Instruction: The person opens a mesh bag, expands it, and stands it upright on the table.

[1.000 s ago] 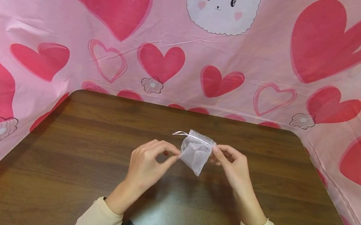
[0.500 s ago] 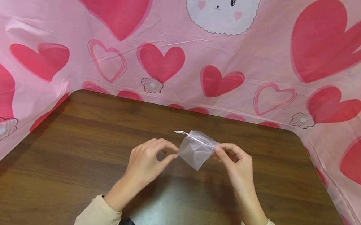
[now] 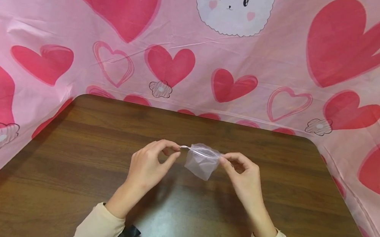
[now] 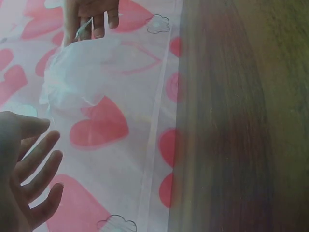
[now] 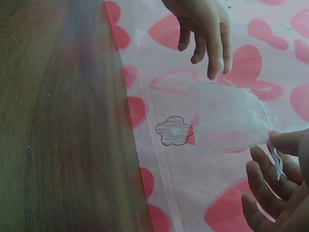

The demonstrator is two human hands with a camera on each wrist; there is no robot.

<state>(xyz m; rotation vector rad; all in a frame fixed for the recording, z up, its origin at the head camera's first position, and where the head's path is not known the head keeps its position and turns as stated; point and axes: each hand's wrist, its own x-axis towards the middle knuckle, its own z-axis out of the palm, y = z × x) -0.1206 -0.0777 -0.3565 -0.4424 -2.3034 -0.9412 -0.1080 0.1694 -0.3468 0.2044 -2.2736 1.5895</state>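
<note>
A small sheer white drawstring pouch [image 3: 202, 165] hangs above the table between my hands, its gathered neck uppermost. My left hand [image 3: 147, 164] pinches the end of the white drawstring [image 3: 185, 147] on the pouch's left between thumb and index finger. On the other side my right hand [image 3: 244, 177] pinches the neck edge by the cord. A loop of cord [image 5: 277, 164] dangles at the right fingers in the right wrist view. The pouch [image 4: 77, 72] looks thin and see-through in the left wrist view. I cannot see anything inside it.
A dark brown wooden table [image 3: 85, 169] lies beneath both hands. Pink cloth [image 3: 185, 26] printed with red hearts stands along its back and sides. Black devices [image 3: 128, 235] sit at both wrists, below the cream sleeves [image 3: 98, 226].
My left hand has let go of the pouch's left side, moved up and left, and taken the drawstring end. The pouch's neck has turned more level. The right hand keeps its pinch.
</note>
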